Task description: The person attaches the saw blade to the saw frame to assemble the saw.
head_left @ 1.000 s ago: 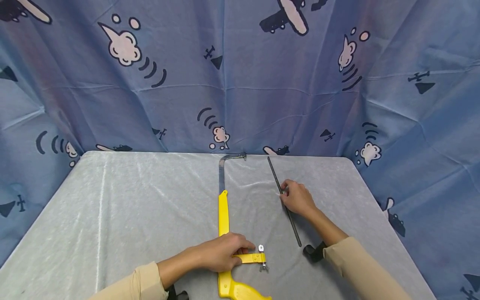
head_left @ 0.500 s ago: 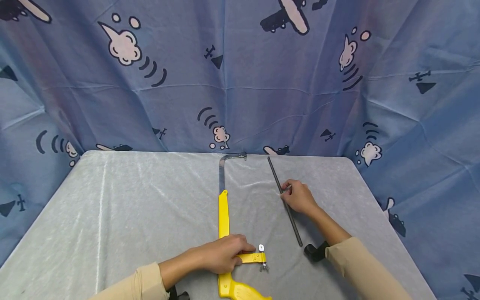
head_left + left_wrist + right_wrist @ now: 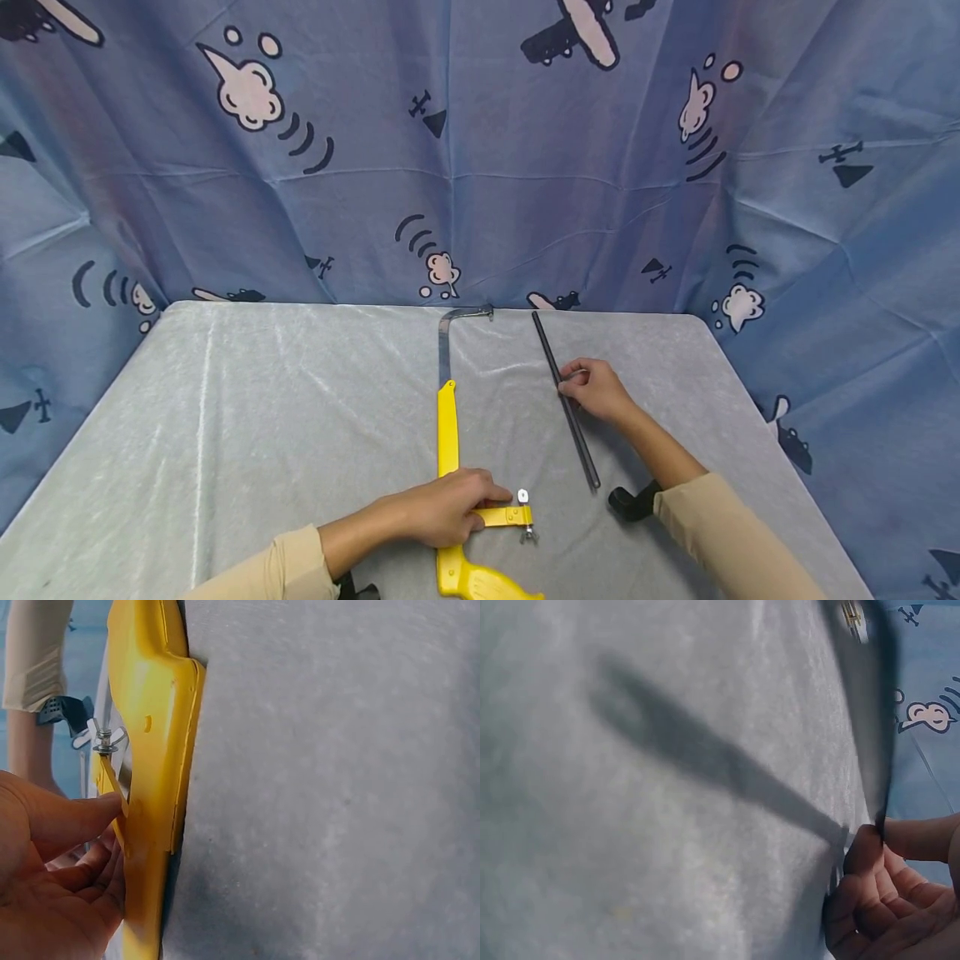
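Note:
A yellow hacksaw frame (image 3: 447,429) lies lengthwise on the table, its grey metal front bar bent toward the right at the far end. My left hand (image 3: 450,508) rests over the frame and pinches its yellow side arm (image 3: 506,517), which carries a wing nut (image 3: 105,741) at its end. To the right, my right hand (image 3: 596,392) pinches a thin dark hacksaw blade (image 3: 547,350) near its middle between thumb and fingers. In the right wrist view the blade (image 3: 889,727) stands edge-on, close over the cloth, with its shadow spreading leftward.
A light grey cloth covers the table (image 3: 315,433). Behind it hangs a blue patterned curtain (image 3: 480,167), which also runs down both sides. The yellow saw handle (image 3: 491,583) reaches the bottom edge of the head view. A black wrist mount (image 3: 633,502) sits under the right forearm.
The blade has tilted in my right hand, and its near end has shifted slightly left, showing a doubled line there. My left hand and the hacksaw frame stay put.

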The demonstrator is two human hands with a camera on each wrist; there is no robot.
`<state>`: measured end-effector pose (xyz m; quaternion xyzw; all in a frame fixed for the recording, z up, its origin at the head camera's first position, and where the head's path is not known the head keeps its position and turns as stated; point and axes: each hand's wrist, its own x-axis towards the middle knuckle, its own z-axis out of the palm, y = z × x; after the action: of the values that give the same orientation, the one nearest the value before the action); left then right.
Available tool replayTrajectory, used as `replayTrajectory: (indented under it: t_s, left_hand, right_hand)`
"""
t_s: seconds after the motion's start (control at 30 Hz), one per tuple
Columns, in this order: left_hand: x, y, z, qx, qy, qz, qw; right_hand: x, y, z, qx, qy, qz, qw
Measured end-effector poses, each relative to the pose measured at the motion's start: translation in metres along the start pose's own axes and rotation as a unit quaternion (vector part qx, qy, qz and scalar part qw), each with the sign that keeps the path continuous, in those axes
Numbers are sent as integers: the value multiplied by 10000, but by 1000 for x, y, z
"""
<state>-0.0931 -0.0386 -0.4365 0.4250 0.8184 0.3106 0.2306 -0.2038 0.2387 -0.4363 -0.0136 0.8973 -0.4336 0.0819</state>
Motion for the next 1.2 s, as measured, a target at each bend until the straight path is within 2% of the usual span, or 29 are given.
replayTrajectory:
  t_s: [0.27, 0.53, 0.77, 1.2]
  left_hand:
    - [-1, 1, 0, -21, 32, 31, 10000]
    - [-1, 4, 0, -32, 30, -269, 9996]
    - [0, 6, 1, 45, -13, -411, 9991]
    - [1, 5, 1, 84, -59, -481, 9988]
  right_hand:
    - [-2, -4, 4, 334, -24, 35, 9994]
    - [-3, -5, 8, 773, -168, 395, 9961]
    - [-4, -7, 12, 1439, -401, 409, 9879]
    - [-5, -16, 22, 1555, -543, 388, 9856]
